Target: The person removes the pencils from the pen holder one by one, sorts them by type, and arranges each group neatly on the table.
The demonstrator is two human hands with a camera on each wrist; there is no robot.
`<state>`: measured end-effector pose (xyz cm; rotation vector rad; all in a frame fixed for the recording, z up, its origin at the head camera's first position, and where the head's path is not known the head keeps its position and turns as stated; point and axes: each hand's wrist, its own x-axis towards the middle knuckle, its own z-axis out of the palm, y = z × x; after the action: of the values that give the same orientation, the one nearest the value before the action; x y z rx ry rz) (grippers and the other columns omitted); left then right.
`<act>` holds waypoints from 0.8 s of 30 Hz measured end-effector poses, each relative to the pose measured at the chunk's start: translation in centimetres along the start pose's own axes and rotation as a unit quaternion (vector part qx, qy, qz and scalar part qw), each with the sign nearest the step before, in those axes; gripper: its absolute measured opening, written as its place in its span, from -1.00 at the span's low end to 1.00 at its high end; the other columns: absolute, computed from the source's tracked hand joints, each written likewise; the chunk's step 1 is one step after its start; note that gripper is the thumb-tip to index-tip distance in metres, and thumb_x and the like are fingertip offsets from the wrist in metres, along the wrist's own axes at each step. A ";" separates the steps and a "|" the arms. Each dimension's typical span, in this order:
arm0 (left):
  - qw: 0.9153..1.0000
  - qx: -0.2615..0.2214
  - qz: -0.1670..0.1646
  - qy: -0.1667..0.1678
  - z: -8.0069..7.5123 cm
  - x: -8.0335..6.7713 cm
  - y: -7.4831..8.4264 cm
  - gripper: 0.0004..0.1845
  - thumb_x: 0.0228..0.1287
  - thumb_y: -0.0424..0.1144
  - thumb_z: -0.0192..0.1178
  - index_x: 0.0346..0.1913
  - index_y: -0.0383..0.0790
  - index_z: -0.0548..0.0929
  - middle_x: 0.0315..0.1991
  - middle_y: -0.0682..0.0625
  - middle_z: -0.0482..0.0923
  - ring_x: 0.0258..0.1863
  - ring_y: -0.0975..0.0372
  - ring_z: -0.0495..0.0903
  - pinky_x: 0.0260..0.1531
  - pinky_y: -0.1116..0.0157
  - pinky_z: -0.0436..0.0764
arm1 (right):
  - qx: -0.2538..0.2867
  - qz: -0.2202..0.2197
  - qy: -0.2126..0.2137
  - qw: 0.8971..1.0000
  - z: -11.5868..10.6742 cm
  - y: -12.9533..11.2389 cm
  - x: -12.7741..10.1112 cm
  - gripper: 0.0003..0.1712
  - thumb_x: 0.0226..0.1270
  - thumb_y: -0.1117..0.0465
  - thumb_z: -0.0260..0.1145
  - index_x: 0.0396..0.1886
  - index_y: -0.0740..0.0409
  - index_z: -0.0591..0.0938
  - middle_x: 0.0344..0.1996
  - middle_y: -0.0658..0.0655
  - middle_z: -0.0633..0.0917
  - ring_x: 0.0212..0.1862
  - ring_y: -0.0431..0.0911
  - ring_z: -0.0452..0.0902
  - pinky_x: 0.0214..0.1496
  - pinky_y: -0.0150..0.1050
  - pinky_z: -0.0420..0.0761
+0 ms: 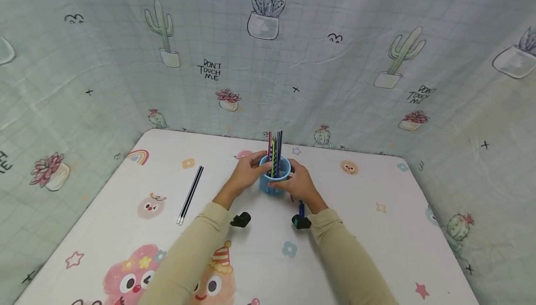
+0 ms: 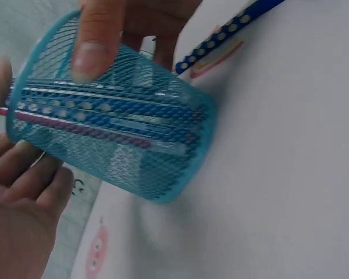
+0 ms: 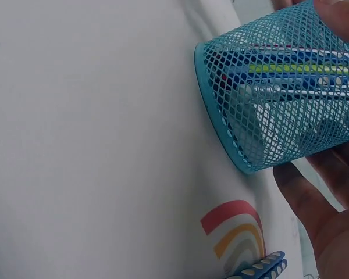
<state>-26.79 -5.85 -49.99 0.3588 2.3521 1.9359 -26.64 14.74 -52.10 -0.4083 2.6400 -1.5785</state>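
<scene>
A light-blue mesh pencil cup [image 1: 274,186] is near the back of the table, holding several pencils [image 1: 274,154]: dotted blue, yellow-green, red and dark striped ones. My left hand [image 1: 247,171] grips the cup's left side, its thumb by the rim and the pencils. From the right, my right hand [image 1: 300,182] holds the cup, thumb across the front and fingers behind. The left wrist view shows the right thumb [image 2: 96,58] pressing on the mesh. Whether the cup's base touches the table cannot be told. Dotted blue pencils [image 3: 262,267] lie beside the right hand.
Two dark pencils with white stripes [image 1: 190,195] lie together on the left of the white, cartoon-printed table [image 1: 347,230]. A cactus-print cloth [image 1: 293,63] hangs behind and at both sides. Small black devices [image 1: 240,220] sit at both wrists.
</scene>
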 end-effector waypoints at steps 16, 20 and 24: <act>0.993 0.062 0.020 0.098 0.8 2.8 1.6 -0.56 0.53 -0.27 0.22 0.38 -0.28 0.58 0.09 -0.22 0.73 0.10 0.02 0.71 0.20 0.07 0.71 | 0.008 0.012 0.000 1.000 0.2 0.1 0.1 0.03 -0.06 0.01 0.76 0.44 0.05 0.50 0.27 0.08 0.69 0.30 0.02 0.61 0.15 0.00 0.74; 0.992 0.062 0.018 0.110 0.9 2.9 1.6 -0.63 0.51 -0.25 0.25 0.28 -0.30 0.67 0.03 -0.20 0.76 -0.01 0.05 0.72 0.09 0.11 0.76 | 0.005 0.023 -0.002 1.000 0.3 -0.1 0.0 0.05 -0.04 -0.01 0.75 0.47 0.04 0.48 0.29 0.08 0.68 0.22 0.01 0.63 -0.12 -0.14 0.76; 0.991 0.067 0.007 0.118 0.9 2.9 1.7 -0.68 0.50 -0.21 0.28 0.17 -0.29 0.74 -0.01 -0.17 0.78 -0.07 0.08 0.72 0.03 0.13 0.78 | 0.010 0.030 0.001 1.000 0.2 -0.2 -0.3 0.04 -0.03 0.00 0.75 0.47 0.04 0.47 0.27 0.11 0.68 -0.15 0.02 0.65 -0.60 -0.24 0.59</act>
<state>-29.20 -4.03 -48.24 0.1613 2.6407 1.9293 -26.32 14.56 -52.05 -0.3245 2.6102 -1.5866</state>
